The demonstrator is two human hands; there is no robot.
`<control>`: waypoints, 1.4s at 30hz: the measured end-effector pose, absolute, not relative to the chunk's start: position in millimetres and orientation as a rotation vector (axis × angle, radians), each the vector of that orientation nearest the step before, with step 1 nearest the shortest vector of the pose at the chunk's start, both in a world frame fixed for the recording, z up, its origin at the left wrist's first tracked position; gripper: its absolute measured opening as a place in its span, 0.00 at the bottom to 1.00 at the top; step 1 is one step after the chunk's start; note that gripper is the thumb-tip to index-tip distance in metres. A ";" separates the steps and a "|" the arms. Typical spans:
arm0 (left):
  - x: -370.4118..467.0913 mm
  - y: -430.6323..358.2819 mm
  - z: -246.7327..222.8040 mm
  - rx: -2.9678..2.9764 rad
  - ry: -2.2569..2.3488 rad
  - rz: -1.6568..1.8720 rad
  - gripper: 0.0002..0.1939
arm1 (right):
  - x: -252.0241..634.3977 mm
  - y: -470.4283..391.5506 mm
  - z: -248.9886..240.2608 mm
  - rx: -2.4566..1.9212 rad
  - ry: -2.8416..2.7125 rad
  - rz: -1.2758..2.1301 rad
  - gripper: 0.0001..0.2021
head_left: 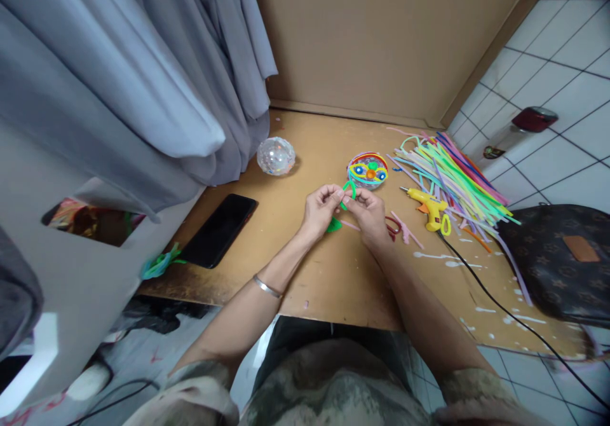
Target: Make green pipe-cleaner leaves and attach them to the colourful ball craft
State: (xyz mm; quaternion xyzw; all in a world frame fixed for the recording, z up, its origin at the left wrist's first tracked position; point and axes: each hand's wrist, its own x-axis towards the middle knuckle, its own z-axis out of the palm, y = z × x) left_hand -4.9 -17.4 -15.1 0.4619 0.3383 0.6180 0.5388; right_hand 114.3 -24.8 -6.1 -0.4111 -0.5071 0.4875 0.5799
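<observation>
A green pipe cleaner (350,188), bent into a loop, is pinched between my two hands over the middle of the table. My left hand (323,208) grips it from the left and my right hand (366,215) from the right, fingertips close together. Below the left fingers lies a green piece (334,225), partly hidden. Just beyond my hands rests a round ornament (370,170) decorated like a face with coloured pipe cleaners. Beside my right hand, dark red scissors handles (393,227) show, the remainder hidden under the hand.
A clear ball (276,156) sits at the back left, a black phone (220,230) nearer. To the right are a yellow glue gun (429,207) with a trailing cord, many loose pipe cleaners (452,171) and a dark bag (562,261). A grey curtain (190,63) hangs left.
</observation>
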 end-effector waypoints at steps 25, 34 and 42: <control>-3.9 -23.8 -4.0 1.060 0.799 1.505 0.21 | 112.5 -28.1 -4.9 -1.000 -1.137 1.051 0.14; -1.3 -25.0 -4.6 1.007 0.768 1.533 0.21 | 113.1 -29.5 1.6 -1.010 -1.150 1.041 0.12; -1.0 -24.4 -6.3 1.010 0.778 1.546 0.21 | 109.3 -31.2 3.7 -1.027 -1.086 1.071 0.12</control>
